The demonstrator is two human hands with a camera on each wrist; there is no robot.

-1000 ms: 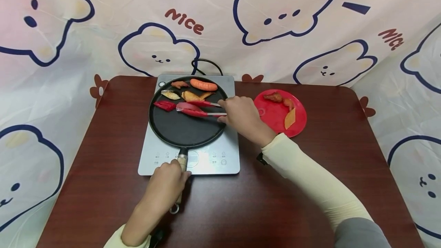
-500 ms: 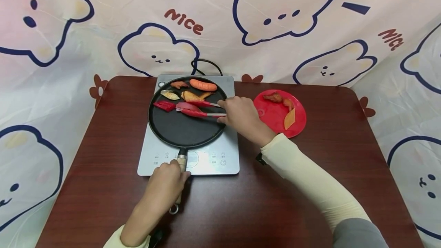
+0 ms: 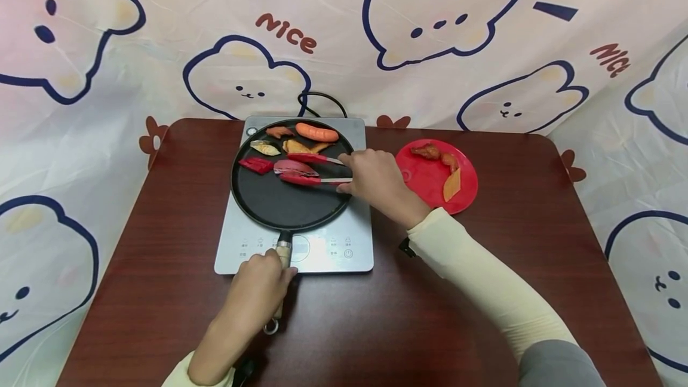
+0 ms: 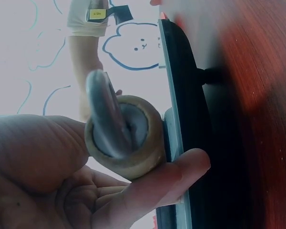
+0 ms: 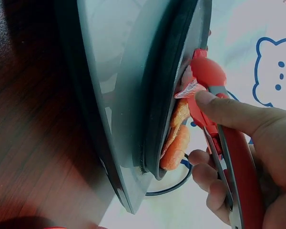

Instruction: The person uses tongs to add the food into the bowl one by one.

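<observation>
My left hand (image 3: pixel 258 291) grips the pale wooden handle (image 4: pixel 153 136) of a round black frying pan (image 3: pixel 287 208), its fingers curled below the handle in the left wrist view. Over the pan, my right hand (image 3: pixel 378 181) holds red-tipped tongs (image 3: pixel 300 180), thumb on one arm and fingers on the other in the right wrist view (image 5: pixel 240 167). The tongs' two tips stand on either side of a pinkish-red, streaked piece of food (image 3: pixel 292 167) in the middle of the pan. Left of it lies a bright red piece (image 3: pixel 257 165).
Farther back in the pan are a sausage (image 3: pixel 317 132), a wing-shaped golden piece (image 3: pixel 297 147), a yellowish piece (image 3: pixel 265 147) and a small brown piece (image 3: pixel 279 132). The pan sits on a silver induction cooker (image 3: pixel 355 220). A red plate (image 3: pixel 424 181) with several food pieces stands to its right.
The tongs' tips have spread slightly apart around the pinkish-red piece, which now shows a streaked face. My left hand and the pan have stayed put.
</observation>
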